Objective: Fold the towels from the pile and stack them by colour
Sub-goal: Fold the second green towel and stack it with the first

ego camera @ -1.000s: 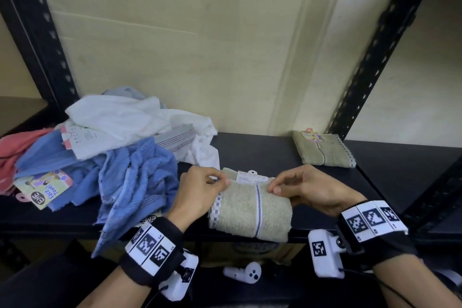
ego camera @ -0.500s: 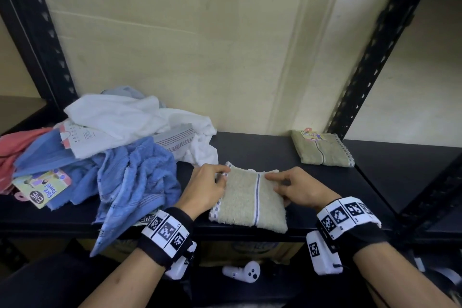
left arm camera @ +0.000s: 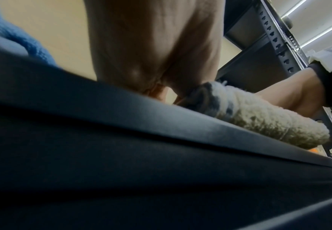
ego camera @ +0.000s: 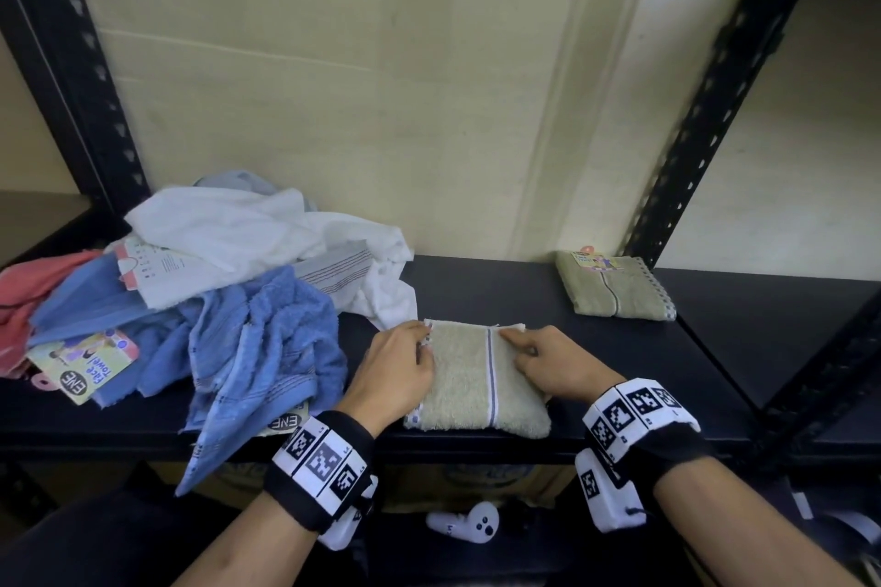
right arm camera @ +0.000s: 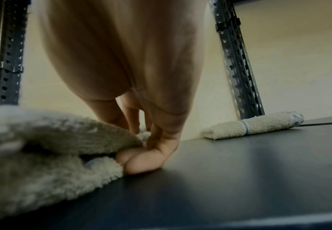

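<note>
On the black shelf point(ego camera: 500, 291), my left hand point(ego camera: 395, 372) and right hand point(ego camera: 548, 360) pinched the folded beige towel point(ego camera: 469, 377); lifting carelessly could unfold it.

The left hand point(ego camera: 398, 372) gripped the folded towel's point(ego camera: 469, 377) left edge, while the right hand point(ego camera: 548, 365) pinched its right edge, thumb tucked between layers; both wrists sat just nearer than it.

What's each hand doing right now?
Left hand: grips the left edge of the beige towel.
Right hand: pinches its right edge.
</note>
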